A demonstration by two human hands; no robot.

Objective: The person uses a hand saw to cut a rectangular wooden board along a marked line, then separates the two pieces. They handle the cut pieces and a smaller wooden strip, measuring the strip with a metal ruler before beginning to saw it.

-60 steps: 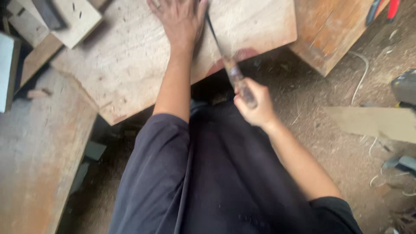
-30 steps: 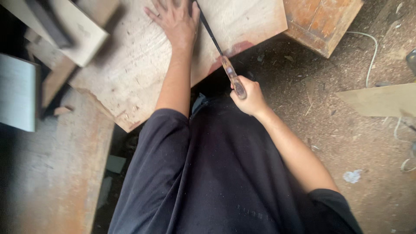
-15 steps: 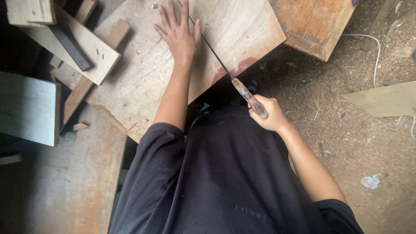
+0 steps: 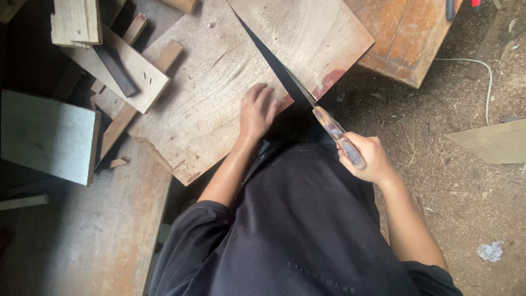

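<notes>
A large plywood board (image 4: 219, 98) lies flat at the centre of the view, overhanging a worn wooden bench (image 4: 109, 235) that sits below and to the left of it. A dark cut runs diagonally through the board from its far edge to its near edge, with a handsaw (image 4: 307, 101) standing in that cut, blade dark and thin, wooden handle projecting off the board's near edge.

The right hand (image 4: 370, 159) is clamped around the saw handle, just off the board's near right edge. The left hand (image 4: 257, 112) lies palm down on the board, fingers spread, just left of the cut; it grips nothing.

Left of the board lie loose wood offcuts (image 4: 118, 68) stacked across one another, and further left a pale grey panel (image 4: 46, 137). Right of the board stands a reddish-brown wooden box (image 4: 405, 38). Beyond it, sawdust-covered ground carries a white cable (image 4: 485, 82) and a flat tan sheet (image 4: 493, 142). The person's dark clothing (image 4: 296, 230) fills the view below the board.
</notes>
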